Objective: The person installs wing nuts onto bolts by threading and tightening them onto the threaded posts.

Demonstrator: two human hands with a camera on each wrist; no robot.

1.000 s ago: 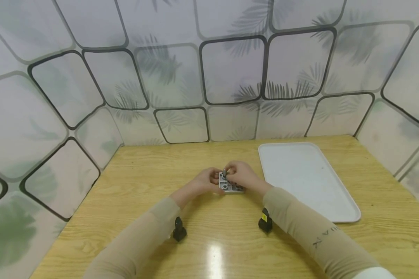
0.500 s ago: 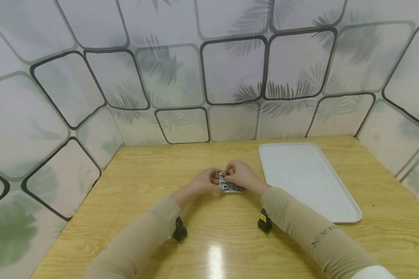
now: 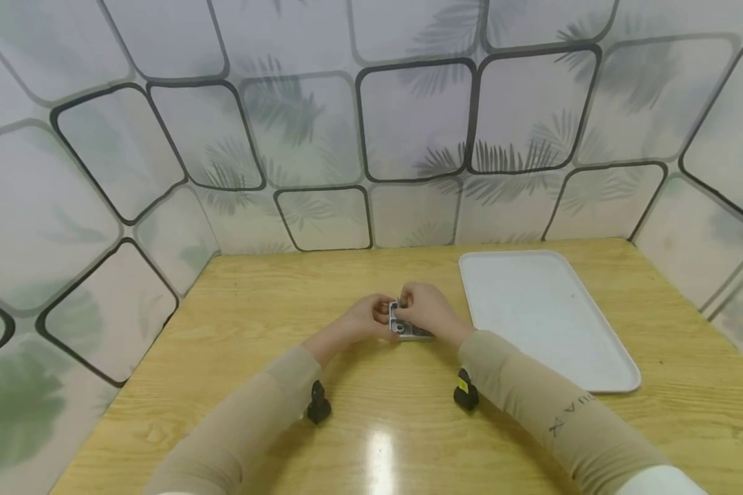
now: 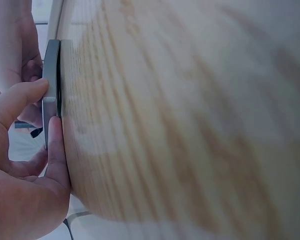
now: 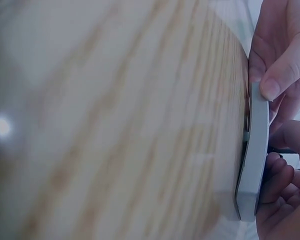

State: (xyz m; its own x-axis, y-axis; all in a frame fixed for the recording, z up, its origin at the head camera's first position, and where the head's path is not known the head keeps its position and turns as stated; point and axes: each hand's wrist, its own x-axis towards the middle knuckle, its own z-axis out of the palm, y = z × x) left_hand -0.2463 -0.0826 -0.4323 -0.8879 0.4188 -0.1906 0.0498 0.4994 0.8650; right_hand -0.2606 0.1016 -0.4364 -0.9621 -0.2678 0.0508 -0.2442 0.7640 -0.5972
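A small grey metal plate with recesses and a round hole lies on the wooden table, ahead of the person. My left hand grips its left end, thumb at the near side and fingers at the far side. In the left wrist view, thumb and a finger press against the edge of the plate. Over the plate's far left part, my right hand pinches a thin dark threaded screw. The same screw shows end-out between the fingers in the left wrist view. Where it meets the plate is hidden.
A white rectangular tray lies on the right of the wooden table, close to the right forearm. A patterned cloth wall encloses the back and sides. Black wrist devices hang under both sleeves.
The right fingers have shifted slightly and cover more of the screw, which stood visibly above the plate before. The left hand and the plate keep their place.
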